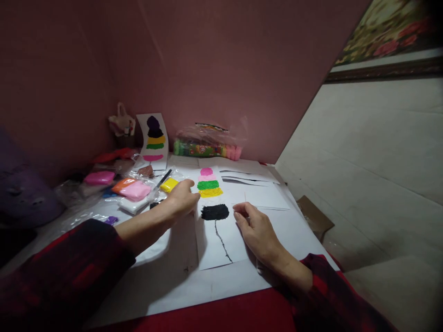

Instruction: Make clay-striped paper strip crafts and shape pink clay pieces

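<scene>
A white sheet (211, 249) lies flat with coloured clay pressed on it: pink, light pink, green and yellow bands, a thick black band (215, 212), and a thin black line running down. My left hand (182, 200) hovers at the sheet's left edge beside the yellow band, its fingers bent and their tips apart, with nothing seen in them. Just right of the black band, my right hand (258, 228) has thumb and forefinger drawn close in a pinch. Whatever they hold, if anything, is too small to make out.
Clay packets, among them a yellow packet (169, 185) and a pink packet (136, 190), crowd the left side. A similar clay picture (154, 138) leans at the back near a plastic bag of coloured sticks (207, 148). Cut paper strips (245, 177) lie behind my right hand.
</scene>
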`<state>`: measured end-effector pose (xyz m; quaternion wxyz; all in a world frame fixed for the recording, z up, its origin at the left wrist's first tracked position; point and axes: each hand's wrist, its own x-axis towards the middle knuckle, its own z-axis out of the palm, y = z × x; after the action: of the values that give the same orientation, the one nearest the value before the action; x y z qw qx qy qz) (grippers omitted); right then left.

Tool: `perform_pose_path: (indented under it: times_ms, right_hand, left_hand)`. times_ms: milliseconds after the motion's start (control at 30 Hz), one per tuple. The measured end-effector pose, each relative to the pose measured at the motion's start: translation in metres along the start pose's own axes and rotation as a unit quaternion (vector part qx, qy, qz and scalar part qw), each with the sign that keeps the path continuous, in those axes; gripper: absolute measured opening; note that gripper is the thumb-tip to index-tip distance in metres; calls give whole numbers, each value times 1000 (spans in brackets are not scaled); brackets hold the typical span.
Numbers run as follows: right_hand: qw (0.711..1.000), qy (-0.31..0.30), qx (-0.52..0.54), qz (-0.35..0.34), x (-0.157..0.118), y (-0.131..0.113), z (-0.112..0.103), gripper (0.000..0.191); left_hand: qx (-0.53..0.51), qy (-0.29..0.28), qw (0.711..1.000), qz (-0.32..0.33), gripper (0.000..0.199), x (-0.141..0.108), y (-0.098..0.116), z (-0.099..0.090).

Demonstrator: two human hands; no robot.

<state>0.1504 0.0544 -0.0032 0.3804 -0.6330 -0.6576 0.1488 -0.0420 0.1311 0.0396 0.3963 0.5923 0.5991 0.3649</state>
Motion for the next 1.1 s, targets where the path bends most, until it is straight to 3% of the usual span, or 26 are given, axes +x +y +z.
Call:
perform_pose_path:
  times_ms: [100,267,500,800,933,1100]
  right_hand:
    - [996,9,86,32,3,3,1,14]
    - [960,34,261,99,7,10,5,25]
    - [940,18,314,129,9,6,4,36]
    - [926,9,346,148,6,-2,2,31]
    - [911,-5,385,145,6,-4,1,27]
    - [900,-14,417,125,6,-5,1,27]
  left_hand:
    - [-74,1,997,-25,43,-1,0,3]
    - [-189,-1,980,-59,44,2,-2,5]
    - [-290,-100,947,-92,15,-9,1,13]
    - [-401,-172,900,0,45,-15,-15,22]
    - [-417,-199,887,8,44,-17,-17,23]
    - [-439,-192,878,7,38,-18,-16,22]
